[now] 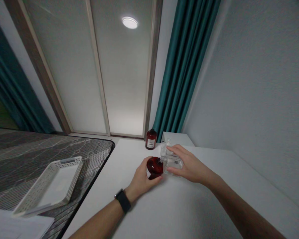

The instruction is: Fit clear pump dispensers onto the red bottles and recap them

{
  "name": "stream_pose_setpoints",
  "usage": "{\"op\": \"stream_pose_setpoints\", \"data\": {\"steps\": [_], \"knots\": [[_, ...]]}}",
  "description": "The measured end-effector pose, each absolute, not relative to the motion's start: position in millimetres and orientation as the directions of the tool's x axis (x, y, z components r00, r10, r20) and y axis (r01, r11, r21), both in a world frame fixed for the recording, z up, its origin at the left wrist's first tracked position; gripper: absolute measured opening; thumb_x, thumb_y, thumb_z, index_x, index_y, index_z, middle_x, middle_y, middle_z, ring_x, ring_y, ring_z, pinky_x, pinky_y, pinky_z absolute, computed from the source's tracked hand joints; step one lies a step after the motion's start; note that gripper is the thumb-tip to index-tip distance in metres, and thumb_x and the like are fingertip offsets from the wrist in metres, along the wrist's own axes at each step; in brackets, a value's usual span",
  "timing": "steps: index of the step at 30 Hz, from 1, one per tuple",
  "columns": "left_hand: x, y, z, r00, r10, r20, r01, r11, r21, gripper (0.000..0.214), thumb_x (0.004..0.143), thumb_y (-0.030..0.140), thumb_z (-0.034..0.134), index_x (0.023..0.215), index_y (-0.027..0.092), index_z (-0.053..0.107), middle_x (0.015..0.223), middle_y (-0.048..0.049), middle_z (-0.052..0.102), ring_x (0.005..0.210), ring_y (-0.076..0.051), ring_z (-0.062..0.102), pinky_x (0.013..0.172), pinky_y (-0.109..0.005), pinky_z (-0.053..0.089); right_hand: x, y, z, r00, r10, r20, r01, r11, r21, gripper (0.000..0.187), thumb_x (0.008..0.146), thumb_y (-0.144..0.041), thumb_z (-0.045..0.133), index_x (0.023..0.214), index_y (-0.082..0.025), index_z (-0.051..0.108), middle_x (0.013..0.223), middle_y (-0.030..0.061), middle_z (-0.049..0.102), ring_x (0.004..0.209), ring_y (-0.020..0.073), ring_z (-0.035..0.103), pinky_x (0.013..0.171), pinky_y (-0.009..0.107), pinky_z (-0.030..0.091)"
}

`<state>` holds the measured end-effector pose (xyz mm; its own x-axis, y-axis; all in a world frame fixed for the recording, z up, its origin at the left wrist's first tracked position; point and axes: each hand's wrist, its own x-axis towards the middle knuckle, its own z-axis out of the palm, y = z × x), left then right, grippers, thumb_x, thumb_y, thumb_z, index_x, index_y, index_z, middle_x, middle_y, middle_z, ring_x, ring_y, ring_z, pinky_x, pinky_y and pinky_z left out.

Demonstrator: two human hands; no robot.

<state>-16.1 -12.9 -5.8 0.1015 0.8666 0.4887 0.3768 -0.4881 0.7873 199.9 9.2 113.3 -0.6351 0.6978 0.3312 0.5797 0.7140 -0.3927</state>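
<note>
My left hand wraps the brown bottle toward the desk's far edge, and my right hand grips a clear bottle sideways near its neck. I judge I'm lining up the two; the next move calls for steady holds, though I can't tell whether they touch.

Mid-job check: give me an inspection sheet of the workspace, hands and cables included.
Surface: white table, holding the work.
Job's things: brown bottle; clear bottle tipped sideways, neck toward the brown bottle's top. Cannot tell whether liquid flows.
Clutter: second brown bottle upright at the far edge; white basket and papers off to the left.
Hands: left hand grips the brown bottle; right hand grips the clear bottle.
Cables: nothing seen.
Surroundings: green curtains, sliding door, wall.
</note>
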Motion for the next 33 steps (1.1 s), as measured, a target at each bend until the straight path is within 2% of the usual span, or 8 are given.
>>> {"op": "stream_pose_setpoints", "data": {"steps": [17, 23, 33], "knots": [[-15.8, -13.0, -4.3, 0.112, 0.874, 0.472, 0.348, -0.48, 0.805, 0.068, 0.073, 0.025, 0.078, 0.131, 0.019, 0.042, 0.126, -0.011, 0.06, 0.113, -0.028, 0.06, 0.101, -0.043, 0.047, 197.9, 10.0, 117.1, -0.639, 0.702, 0.314, 0.594, 0.71, -0.379, 0.063, 0.082, -0.033, 0.072, 0.139, -0.022, 0.048, 0.128, 0.0131, 0.056, 0.12, 0.0289, 0.057, 0.106, 0.049, 0.045], [-15.5, -13.7, -4.4, 0.117, 0.876, 0.468, 0.33, -0.478, 0.814, 0.067, 0.073, 0.024, 0.077, 0.13, 0.02, 0.042, 0.125, -0.0093, 0.06, 0.112, -0.026, 0.06, 0.1, -0.041, 0.047, 196.6, 10.3, 119.0, -0.639, 0.713, 0.289, 0.613, 0.698, -0.37, 0.065, 0.081, -0.034, 0.072, 0.14, -0.018, 0.048, 0.128, 0.0145, 0.056, 0.12, 0.0288, 0.057, 0.107, 0.047, 0.045], [-13.9, -14.1, -6.4, 0.093, 0.88, 0.466, 0.318, -0.47, 0.824, 0.068, 0.072, 0.021, 0.078, 0.13, 0.019, 0.043, 0.125, -0.0106, 0.06, 0.113, -0.027, 0.06, 0.101, -0.043, 0.047, 195.6, 11.0, 119.7, -0.647, 0.703, 0.294, 0.609, 0.709, -0.354, 0.064, 0.081, -0.034, 0.073, 0.139, -0.019, 0.049, 0.126, 0.0143, 0.057, 0.118, 0.0291, 0.058, 0.105, 0.048, 0.046]]}}
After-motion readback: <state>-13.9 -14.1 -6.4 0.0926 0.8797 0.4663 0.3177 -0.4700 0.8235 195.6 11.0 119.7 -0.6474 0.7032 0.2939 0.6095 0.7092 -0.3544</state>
